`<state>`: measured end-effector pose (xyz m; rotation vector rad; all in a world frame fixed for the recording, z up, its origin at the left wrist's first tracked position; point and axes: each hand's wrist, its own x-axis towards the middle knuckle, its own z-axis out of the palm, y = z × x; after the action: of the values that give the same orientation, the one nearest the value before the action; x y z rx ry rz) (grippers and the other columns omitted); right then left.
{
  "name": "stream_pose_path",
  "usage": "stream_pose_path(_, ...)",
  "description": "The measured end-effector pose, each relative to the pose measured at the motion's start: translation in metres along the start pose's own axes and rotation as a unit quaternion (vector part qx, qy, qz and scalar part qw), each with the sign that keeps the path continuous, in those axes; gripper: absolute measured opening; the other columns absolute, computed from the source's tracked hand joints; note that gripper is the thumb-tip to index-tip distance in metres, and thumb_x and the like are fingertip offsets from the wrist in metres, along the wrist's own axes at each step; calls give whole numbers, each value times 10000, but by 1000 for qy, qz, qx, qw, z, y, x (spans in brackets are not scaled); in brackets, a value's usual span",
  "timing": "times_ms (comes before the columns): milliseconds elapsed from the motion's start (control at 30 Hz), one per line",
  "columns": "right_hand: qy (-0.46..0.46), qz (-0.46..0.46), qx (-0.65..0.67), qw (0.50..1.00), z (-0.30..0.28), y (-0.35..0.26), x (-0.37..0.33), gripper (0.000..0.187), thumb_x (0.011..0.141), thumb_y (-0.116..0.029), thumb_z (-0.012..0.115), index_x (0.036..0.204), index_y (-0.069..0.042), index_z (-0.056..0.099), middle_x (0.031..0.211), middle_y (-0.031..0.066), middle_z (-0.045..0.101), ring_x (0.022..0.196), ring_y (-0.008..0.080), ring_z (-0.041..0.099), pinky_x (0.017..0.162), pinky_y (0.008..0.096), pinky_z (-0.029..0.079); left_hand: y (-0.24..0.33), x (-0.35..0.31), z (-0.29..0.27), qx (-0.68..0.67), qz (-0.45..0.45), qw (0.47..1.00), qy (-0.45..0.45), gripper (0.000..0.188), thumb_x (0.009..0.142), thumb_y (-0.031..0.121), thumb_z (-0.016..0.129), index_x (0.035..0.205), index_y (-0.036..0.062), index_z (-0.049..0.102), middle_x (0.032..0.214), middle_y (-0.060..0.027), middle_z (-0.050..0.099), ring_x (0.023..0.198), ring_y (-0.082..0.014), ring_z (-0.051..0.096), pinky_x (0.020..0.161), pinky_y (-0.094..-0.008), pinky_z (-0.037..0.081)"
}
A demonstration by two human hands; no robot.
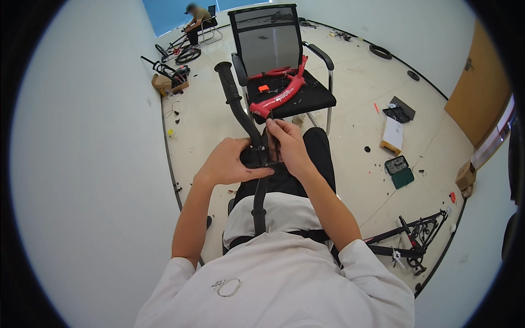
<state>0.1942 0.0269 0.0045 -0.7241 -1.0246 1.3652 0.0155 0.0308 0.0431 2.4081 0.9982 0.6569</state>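
A black bicycle handlebar [241, 113] runs lengthwise over my lap, one gripped end pointing away and the other against my shirt. My left hand [223, 162] is closed around its middle at the stem clamp [263, 155], thumb stretched along the near side. On the other side of the clamp, my right hand [291, 146] pinches a thin dark hex key [276, 152], held upright with its lower end by the clamp. Fingers partly hide where the key meets the clamp. Just ahead, a red bicycle frame [280, 99] lies on a black chair [320, 97].
Small dark parts and an orange object [263, 88] lie on the chair seat. To the right on the floor are a green case [402, 176], a white box [392, 134] and a black bicycle frame [407, 249]. Far left, another person [200, 21] sits near bicycle parts.
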Motion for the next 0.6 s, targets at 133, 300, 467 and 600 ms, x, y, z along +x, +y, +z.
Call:
stream_pose_path(133,2,45,80,996,-19,-6,5,323,1010,-341,547,786,-108,546,556,-62,423,401,40,380,362,217,255,11,21,-4,53,-11,997,-53,503,638,397,867,813,-17,641,644,-94,619,558,-208,573,578,-314,471)
stream_pose_path(300,12,18,156,988,-52,10,13,383,1028,-388,494,751,-123,472,545,-38,406,392,69,379,358,235,255,-6,76,7,20,7,987,-160,458,647,330,883,817,-21,643,632,-63,603,562,-132,553,567,-284,469)
stream_pose_path(467,207,-65,27,976,-77,52,27,442,1027,-322,486,693,-36,516,545,3,481,420,92,470,388,275,349,-2,121,26,107,-31,958,-264,530,640,416,866,761,-50,644,641,-119,611,609,-203,606,610,-334,494)
stream_pose_path(600,259,-88,-292,917,-92,56,44,406,1010,-287,499,835,69,589,691,271,572,701,469,589,604,449,446,-18,143,40,135,-13,959,-251,615,608,489,864,749,-66,639,677,-197,633,649,-356,630,615,-401,502)
